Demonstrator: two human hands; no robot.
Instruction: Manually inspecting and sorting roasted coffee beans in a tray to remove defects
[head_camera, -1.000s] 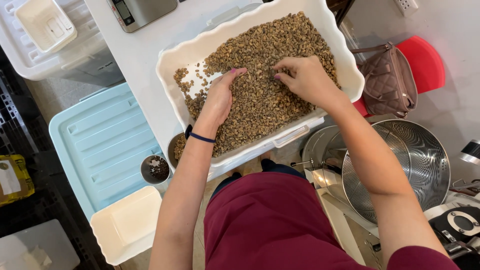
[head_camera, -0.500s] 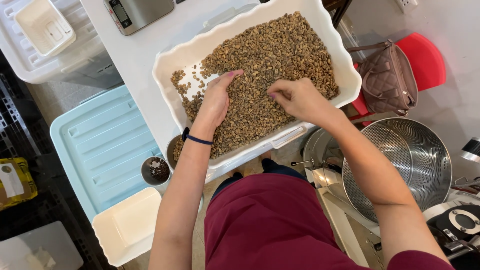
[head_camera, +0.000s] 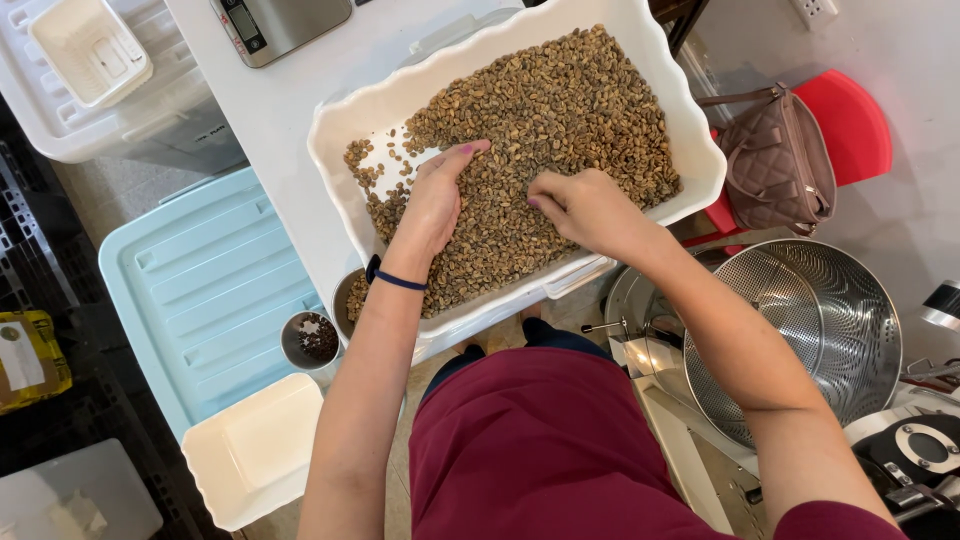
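Right hand (head_camera: 585, 210) drawn nearer, beans (head_camera: 560, 120), tray (head_camera: 350, 120)

1 head-worn camera looks steeply down, close above the large white rectangular tray (head_camera: 668, 95) on the table edge.

1. The right hand (head_camera: 585, 210) curls over the beans (head_camera: 560, 110), so its fingertips are hidden and whether its grip holds any bean cannot be told.
2. The left hand (head_camera: 435, 200) covers the beans beneath its palm.
3. The kitchen scale (head_camera: 280, 25) is cut off by the top edge.
4. The small cup (head_camera: 310, 340) holds dark bits too small to tell.
5. The white tray (head_camera: 650, 60) hides the bench (head_camera: 290, 110) beneath it.
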